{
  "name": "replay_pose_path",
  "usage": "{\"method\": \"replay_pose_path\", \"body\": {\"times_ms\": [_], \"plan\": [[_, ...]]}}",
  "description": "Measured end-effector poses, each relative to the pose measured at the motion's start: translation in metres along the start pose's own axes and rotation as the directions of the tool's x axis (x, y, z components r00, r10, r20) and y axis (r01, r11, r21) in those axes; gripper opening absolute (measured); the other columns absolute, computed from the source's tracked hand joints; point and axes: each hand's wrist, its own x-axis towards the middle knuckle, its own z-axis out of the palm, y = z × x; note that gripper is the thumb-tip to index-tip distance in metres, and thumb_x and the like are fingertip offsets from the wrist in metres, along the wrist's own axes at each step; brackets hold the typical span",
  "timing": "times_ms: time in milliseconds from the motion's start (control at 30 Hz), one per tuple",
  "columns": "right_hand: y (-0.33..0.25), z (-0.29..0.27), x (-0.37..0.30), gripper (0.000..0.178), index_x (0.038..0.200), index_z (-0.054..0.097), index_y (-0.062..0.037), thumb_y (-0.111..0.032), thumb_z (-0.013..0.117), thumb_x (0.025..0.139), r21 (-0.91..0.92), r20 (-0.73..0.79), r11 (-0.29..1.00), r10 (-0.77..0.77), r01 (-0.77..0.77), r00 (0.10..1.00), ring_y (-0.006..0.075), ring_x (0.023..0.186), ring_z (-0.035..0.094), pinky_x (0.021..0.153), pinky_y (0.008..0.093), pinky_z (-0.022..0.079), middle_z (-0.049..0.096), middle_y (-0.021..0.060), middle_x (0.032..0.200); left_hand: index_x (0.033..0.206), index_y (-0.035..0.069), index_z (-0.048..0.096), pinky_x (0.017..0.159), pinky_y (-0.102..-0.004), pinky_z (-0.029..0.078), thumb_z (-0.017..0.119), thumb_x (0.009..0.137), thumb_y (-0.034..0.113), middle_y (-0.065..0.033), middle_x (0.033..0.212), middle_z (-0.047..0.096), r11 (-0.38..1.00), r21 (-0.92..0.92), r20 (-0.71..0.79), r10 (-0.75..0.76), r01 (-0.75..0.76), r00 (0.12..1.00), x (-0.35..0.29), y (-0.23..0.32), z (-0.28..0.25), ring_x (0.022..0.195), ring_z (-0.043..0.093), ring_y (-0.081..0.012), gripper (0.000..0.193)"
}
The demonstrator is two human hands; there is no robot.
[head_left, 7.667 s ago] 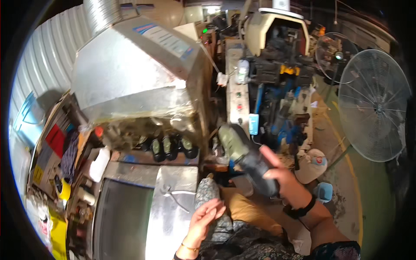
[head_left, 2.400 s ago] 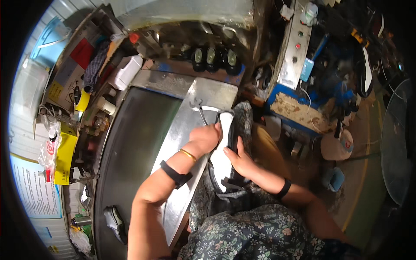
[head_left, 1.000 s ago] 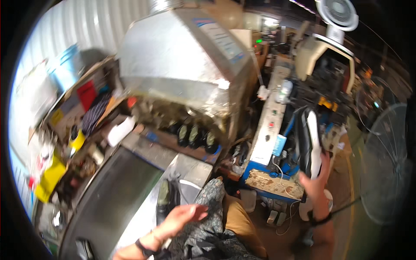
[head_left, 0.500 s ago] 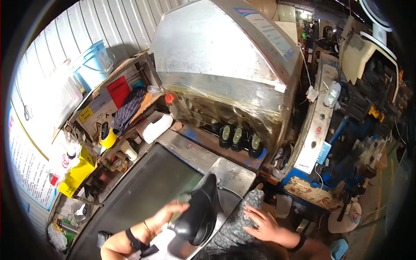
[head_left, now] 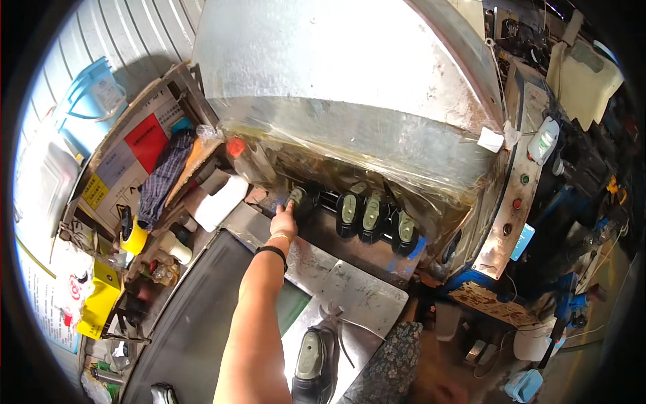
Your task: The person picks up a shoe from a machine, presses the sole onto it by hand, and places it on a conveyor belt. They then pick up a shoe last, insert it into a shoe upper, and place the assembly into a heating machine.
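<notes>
My left hand (head_left: pixel 286 219) reaches far forward over the bench, its fingers closed at the pale green last in a black shoe (head_left: pixel 298 196). That shoe stands at the left of the row under the metal hood. Another black shoe (head_left: pixel 313 357), also with a pale green last in it, sits upright on the metal plate (head_left: pixel 360 296), right of my left forearm. A brownish blur near the lower edge, beside the dark patterned cloth (head_left: pixel 393 360) over my leg, appears to be my right hand (head_left: pixel 441 390); its fingers cannot be made out.
Three more black shoes on lasts (head_left: pixel 370 215) stand under the hood (head_left: pixel 336 67). A dark belt surface (head_left: pixel 195 316) runs along the left. Beyond it, a cluttered shelf holds a yellow box (head_left: pixel 99 296) and a white container (head_left: pixel 219 202). A control panel with buttons (head_left: pixel 515 202) stands right.
My left hand has left the black shoe near me and gone forward to the leftmost shoe under the hood. The near shoe now stands on the plate. My right hand has moved off my leg.
</notes>
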Motion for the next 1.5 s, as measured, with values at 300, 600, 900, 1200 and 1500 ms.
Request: {"method": "replay_pose_path", "body": {"times_ms": [300, 600, 900, 1200, 1500], "plan": [[-0.012, 0.007, 0.014, 0.052, 0.134, 0.054, -0.0044, -0.038, 0.058, 0.095, -0.199, -0.074, 0.978, -0.086, 0.070, 0.994, 0.0387, 0.116, 0.055, 0.100, 0.0451, 0.043, 0.055, 0.0224, 0.132, 0.136, -0.004, 0.047, 0.101, -0.0411, 0.044, 0.064, 0.086, 0.053, -0.0255, 0.128, 0.057, 0.842, -0.378, 0.261, 0.496, -0.385, 0.828, -0.254, -0.016, -0.039, 0.120, 0.055, -0.0372, 0.078], [-0.048, 0.116, 0.031, 0.036, 0.120, 0.063, -0.0046, -0.025, 0.068, 0.091, 0.195, 0.256, 0.865, -0.499, 0.462, 0.828, 0.0163, 0.097, 0.065, 0.080, 0.0283, 0.052, 0.068, 0.0104, 0.111, 0.111, -0.004, 0.062, 0.080, -0.0352, 0.050, 0.073, 0.076, 0.031, -0.0141, 0.097, 0.069, 0.488, -0.782, 0.350, -0.172, 0.388, 0.921, -0.436, -0.071, -0.009, 0.090, 0.066, -0.0236, 0.050], [-0.110, 0.036, -0.043, 0.091, 0.151, 0.027, -0.0066, -0.002, 0.069, 0.071, 0.859, 0.150, 0.499, -0.461, 0.116, 0.875, 0.0194, 0.111, 0.057, 0.093, 0.0330, 0.048, 0.046, 0.0111, 0.140, 0.129, 0.006, 0.052, 0.106, -0.0428, 0.038, 0.057, 0.096, 0.035, -0.0073, 0.126, 0.060, -0.283, -0.924, 0.077, 0.520, 0.257, 0.851, -0.484, 0.047, -0.027, 0.117, 0.054, -0.0236, 0.045], [-0.079, -0.236, -0.076, 0.076, 0.138, 0.049, -0.0041, -0.012, 0.071, 0.066, -0.650, -0.577, 0.643, -0.764, 0.404, 0.289, 0.0311, 0.138, 0.036, 0.110, 0.0386, 0.032, 0.032, 0.0204, 0.151, 0.124, -0.002, 0.060, 0.089, -0.0220, 0.049, 0.065, 0.090, 0.000, -0.0033, 0.108, 0.068, 0.392, -0.920, 0.261, 0.647, -0.019, 0.717, -0.533, 0.025, 0.034, 0.099, 0.061, -0.0078, 0.034], [-0.063, -0.392, -0.047, 0.074, 0.135, 0.057, -0.0273, -0.019, 0.074, 0.062, -0.582, -0.707, 0.805, -0.571, 0.114, 0.417, 0.0416, 0.137, 0.037, 0.101, 0.0395, 0.042, 0.023, 0.0310, 0.153, 0.126, 0.002, 0.060, 0.086, -0.0203, 0.045, 0.062, 0.095, 0.013, -0.0046, 0.111, 0.069, 0.268, -0.962, 0.212, 0.636, 0.045, 0.742, -0.547, 0.056, -0.058, 0.101, 0.061, -0.0101, 0.033]]}}
